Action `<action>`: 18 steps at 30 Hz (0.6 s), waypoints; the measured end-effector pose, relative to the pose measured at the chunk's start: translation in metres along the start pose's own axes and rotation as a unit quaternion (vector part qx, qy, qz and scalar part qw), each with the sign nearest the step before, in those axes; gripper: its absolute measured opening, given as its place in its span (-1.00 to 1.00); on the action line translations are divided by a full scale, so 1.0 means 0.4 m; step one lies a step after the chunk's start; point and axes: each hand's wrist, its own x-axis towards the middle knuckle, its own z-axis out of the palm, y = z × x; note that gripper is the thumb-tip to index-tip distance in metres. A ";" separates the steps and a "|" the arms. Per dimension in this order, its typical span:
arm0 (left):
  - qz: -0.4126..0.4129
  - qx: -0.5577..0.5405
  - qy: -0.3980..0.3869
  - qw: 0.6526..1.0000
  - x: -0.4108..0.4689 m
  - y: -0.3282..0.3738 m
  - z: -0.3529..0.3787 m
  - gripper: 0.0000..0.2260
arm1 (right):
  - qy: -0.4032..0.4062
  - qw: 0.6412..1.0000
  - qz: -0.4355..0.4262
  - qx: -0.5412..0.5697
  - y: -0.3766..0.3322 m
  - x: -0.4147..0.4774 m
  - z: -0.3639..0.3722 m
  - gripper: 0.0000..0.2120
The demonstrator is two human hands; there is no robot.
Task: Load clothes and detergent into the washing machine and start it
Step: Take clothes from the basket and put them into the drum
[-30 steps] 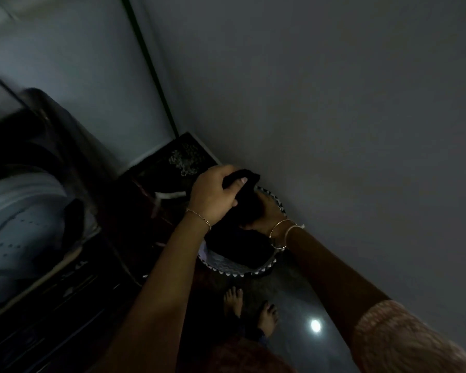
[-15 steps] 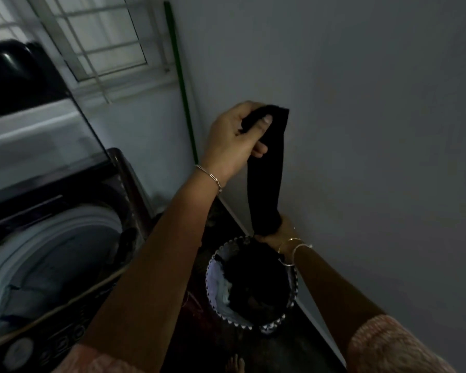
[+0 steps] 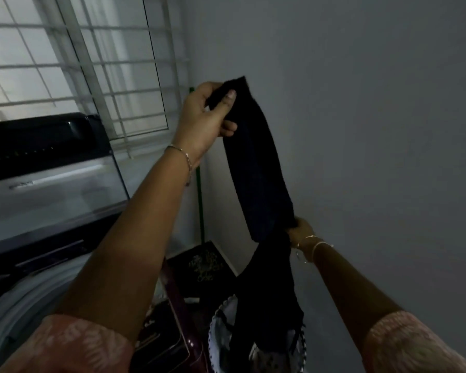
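A long black garment (image 3: 258,168) hangs stretched in front of the wall. My left hand (image 3: 207,119) grips its top end, raised high beside the window. My right hand (image 3: 300,230) holds it lower down, where the cloth folds and trails into the laundry basket (image 3: 215,329) on the floor. The basket has a white patterned rim with more clothes inside. The top-loading washing machine (image 3: 38,211) stands at the left with its dark lid (image 3: 43,141) raised; a part of its white tub rim (image 3: 8,310) shows at the lower left.
A barred window (image 3: 78,63) is behind the machine. A green pole (image 3: 199,195) leans in the corner. A grey wall (image 3: 374,130) fills the right side. A dark patterned mat (image 3: 202,262) lies on the floor beyond the basket.
Both hands have lifted the black garment up out of the basket, the left hand rising high and the right following. My view has tilted upward to show the window and the machine lid.
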 end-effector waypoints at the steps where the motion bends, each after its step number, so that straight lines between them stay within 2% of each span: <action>1: -0.011 0.011 0.010 1.000 0.005 -0.019 -0.031 -0.82 | 0.014 1.000 -0.002 0.010 -0.032 -0.001 -0.012 -0.78; 4: -0.077 0.046 0.022 0.996 0.003 -0.109 -0.125 -0.73 | 0.056 0.998 -0.029 0.021 -0.133 -0.004 -0.047 -0.78; 7: -0.166 0.105 0.012 0.980 -0.020 -0.222 -0.214 -0.79 | 0.099 0.993 -0.057 0.042 -0.239 -0.022 -0.076 -0.74; 9: -0.251 0.156 -0.029 0.955 -0.041 -0.289 -0.251 -0.73 | 0.122 0.989 -0.076 0.038 -0.298 -0.026 -0.094 -0.69; 10: -0.292 0.183 -0.075 0.936 -0.053 -0.316 -0.267 -0.68 | 0.136 0.986 -0.086 0.035 -0.326 -0.030 -0.097 -0.69; 13: -0.361 0.239 -0.206 0.878 -0.086 -0.369 -0.287 -0.42 | 0.183 0.977 -0.102 0.038 -0.422 -0.071 -0.109 -0.67; 16: -0.359 0.219 -0.265 0.868 -0.094 -0.387 -0.276 -0.01 | 0.213 0.969 -0.121 0.034 -0.510 -0.116 -0.108 -0.64; 18: -0.345 0.208 -0.332 0.853 -0.092 -0.377 -0.253 0.12 | 0.228 0.965 -0.128 0.036 -0.556 -0.138 -0.097 -0.63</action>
